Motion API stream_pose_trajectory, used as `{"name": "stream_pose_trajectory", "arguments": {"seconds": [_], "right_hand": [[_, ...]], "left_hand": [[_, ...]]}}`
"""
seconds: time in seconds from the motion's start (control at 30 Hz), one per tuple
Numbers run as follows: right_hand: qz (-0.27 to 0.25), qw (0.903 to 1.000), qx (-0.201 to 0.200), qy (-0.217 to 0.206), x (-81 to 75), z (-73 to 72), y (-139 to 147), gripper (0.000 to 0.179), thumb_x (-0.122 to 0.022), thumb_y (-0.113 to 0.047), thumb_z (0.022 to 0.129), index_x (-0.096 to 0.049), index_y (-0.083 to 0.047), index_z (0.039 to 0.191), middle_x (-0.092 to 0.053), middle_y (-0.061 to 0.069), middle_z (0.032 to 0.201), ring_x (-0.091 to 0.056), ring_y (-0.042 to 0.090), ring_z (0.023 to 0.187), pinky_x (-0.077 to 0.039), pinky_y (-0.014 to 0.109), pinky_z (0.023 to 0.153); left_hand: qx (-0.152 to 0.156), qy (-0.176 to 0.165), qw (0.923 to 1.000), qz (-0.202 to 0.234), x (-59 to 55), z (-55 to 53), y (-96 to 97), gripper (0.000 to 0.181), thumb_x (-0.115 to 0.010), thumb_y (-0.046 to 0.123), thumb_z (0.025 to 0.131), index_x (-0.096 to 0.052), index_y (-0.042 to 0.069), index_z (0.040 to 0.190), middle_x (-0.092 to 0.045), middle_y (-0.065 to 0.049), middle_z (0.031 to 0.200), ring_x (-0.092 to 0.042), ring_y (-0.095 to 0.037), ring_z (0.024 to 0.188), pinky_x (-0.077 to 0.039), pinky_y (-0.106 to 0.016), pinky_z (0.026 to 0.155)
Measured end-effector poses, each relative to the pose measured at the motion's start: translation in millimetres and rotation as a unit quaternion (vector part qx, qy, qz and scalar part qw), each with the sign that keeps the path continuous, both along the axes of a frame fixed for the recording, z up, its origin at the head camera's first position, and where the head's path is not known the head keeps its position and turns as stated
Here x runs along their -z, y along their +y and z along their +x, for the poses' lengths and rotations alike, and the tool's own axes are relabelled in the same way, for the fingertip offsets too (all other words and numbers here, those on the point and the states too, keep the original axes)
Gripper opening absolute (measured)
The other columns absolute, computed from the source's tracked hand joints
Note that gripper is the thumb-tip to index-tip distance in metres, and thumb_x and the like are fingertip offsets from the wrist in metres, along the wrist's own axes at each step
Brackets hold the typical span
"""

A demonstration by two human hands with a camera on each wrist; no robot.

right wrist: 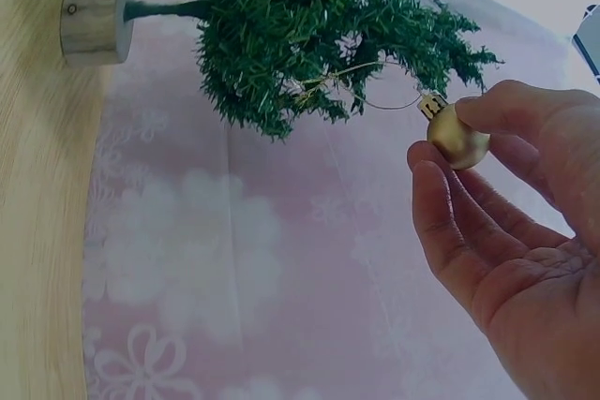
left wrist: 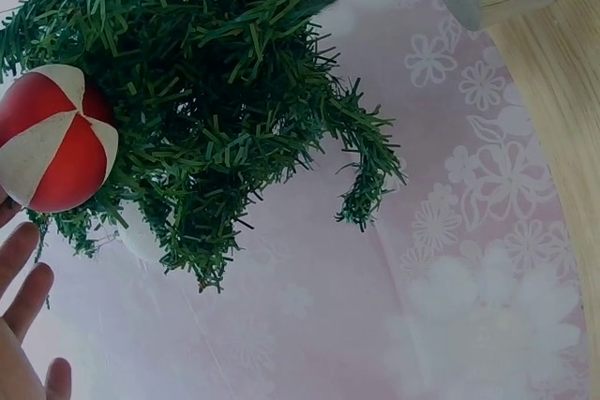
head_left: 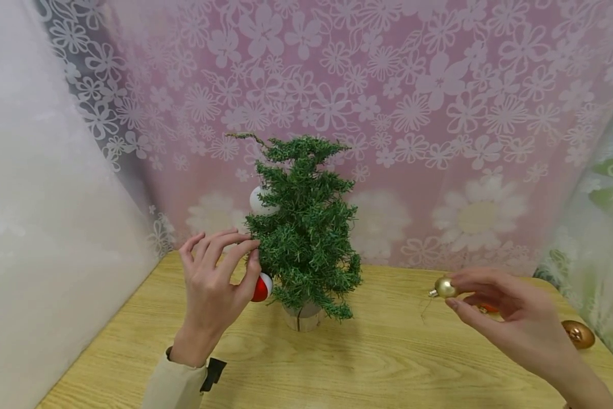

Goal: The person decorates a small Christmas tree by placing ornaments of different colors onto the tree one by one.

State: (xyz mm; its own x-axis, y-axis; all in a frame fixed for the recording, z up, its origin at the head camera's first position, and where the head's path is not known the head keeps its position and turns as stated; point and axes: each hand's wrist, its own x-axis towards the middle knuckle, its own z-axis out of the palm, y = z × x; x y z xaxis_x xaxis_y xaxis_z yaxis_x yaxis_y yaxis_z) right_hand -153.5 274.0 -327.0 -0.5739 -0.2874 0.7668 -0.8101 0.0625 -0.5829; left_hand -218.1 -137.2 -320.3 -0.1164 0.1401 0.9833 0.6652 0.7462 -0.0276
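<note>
A small artificial Christmas tree (head_left: 306,221) stands upright on a round wooden base (head_left: 302,318). At its lower left hangs a red and white Christmas ball (head_left: 260,288), also large in the left wrist view (left wrist: 66,142). My left hand (head_left: 216,281) reaches to the branches just above this ball, thumb and forefinger tips close together; whether they pinch anything is hidden. Right of the tree, my right hand (head_left: 516,318) pinches a small gold Christmas ball (head_left: 445,287) between thumb and fingers. A thin thread loop (right wrist: 375,91) trails from its cap, pointing toward the tree.
A white ball (head_left: 262,200) hangs at the tree's upper left. A copper-brown ball (head_left: 578,334) lies near the table's right edge, and a red-orange ornament (head_left: 487,308) shows partly behind my right hand. Flowered pink cloth (head_left: 388,113) stands behind the wooden table (head_left: 378,363).
</note>
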Motion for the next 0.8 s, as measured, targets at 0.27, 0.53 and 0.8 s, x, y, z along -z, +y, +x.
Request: {"name": "stream_pose_trajectory", "arguments": {"seconds": [0.27,0.53,0.8], "right_hand": [[-0.017,0.9997,-0.015,0.006,-4.2,-2.5,-18.6,0.045,-0.065,0.036,0.072,-0.062,0.020,0.114,-0.070,0.014,0.119,-0.073,0.015,0.101,-0.058,0.019,0.081],[-0.024,0.9995,-0.022,0.003,-6.6,-4.6,-33.2,0.043,-0.064,0.036,0.073,-0.063,0.017,0.111,-0.068,0.013,0.118,-0.072,0.014,0.100,-0.059,0.020,0.081],[-0.027,0.9993,-0.021,0.015,-10.8,-3.4,-48.9,0.043,-0.067,0.034,0.073,-0.065,0.015,0.111,-0.068,0.011,0.119,-0.072,0.013,0.099,-0.059,0.021,0.081]], "left_hand": [[0.004,0.007,1.0000,0.001,-1.2,-0.3,1.9,0.017,-0.064,0.016,0.096,-0.079,0.007,0.098,-0.075,-0.012,0.100,-0.068,-0.035,0.102,-0.035,-0.064,0.099],[0.013,0.016,0.9998,0.001,-2.3,-0.4,4.5,0.018,-0.064,0.017,0.096,-0.079,0.007,0.100,-0.074,-0.013,0.102,-0.067,-0.035,0.097,-0.037,-0.061,0.094],[0.021,0.042,0.9987,-0.021,-9.3,7.0,11.2,0.020,-0.062,0.016,0.098,-0.078,0.007,0.106,-0.073,-0.015,0.103,-0.066,-0.034,0.094,-0.042,-0.053,0.085]]}}
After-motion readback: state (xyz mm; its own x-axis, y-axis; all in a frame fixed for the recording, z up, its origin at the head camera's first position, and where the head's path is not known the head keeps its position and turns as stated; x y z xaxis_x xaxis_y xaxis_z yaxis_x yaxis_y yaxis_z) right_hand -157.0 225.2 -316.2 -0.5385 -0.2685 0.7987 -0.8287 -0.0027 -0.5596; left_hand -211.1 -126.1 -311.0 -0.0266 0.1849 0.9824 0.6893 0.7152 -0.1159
